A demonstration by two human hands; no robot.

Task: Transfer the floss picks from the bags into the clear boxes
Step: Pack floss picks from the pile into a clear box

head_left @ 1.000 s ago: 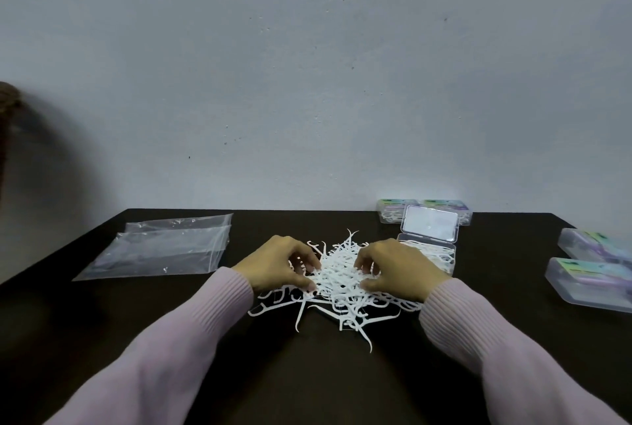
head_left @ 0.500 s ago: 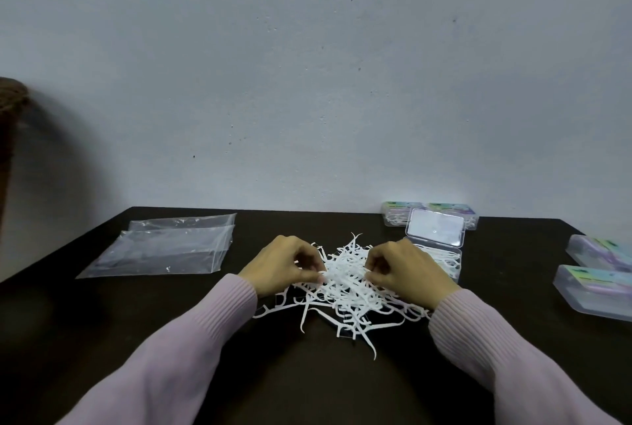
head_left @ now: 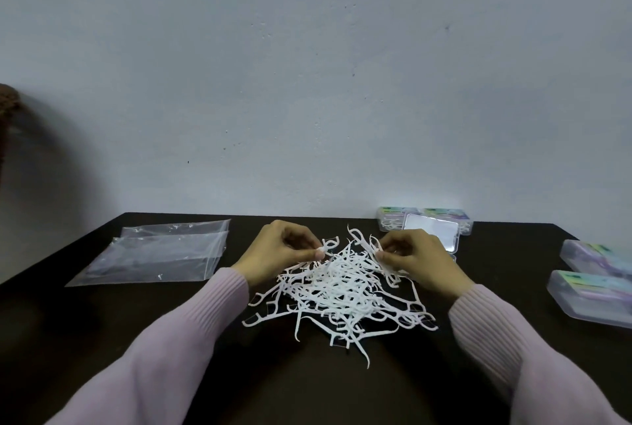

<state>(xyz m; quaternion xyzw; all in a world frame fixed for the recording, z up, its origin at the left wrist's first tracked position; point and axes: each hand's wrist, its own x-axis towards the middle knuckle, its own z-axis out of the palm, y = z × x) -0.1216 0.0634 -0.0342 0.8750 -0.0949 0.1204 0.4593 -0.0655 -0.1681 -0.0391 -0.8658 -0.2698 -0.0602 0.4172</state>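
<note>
The loose heap of white plastic floss picks [head_left: 342, 291] lies dumped mid-table for sorting, the left hand [head_left: 277, 253] and right hand [head_left: 415, 262] each pinching picks from it, presumably for the open clear plastic box [head_left: 431, 236] just behind.

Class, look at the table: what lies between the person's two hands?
In the head view, the loose pile of white floss picks lies between the left hand and the right hand; each hand pinches picks at its edge.

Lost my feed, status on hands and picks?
Left hand, right hand each pinching picks. Floss pick pile loose on table. Open box behind, unobstructed.
</note>
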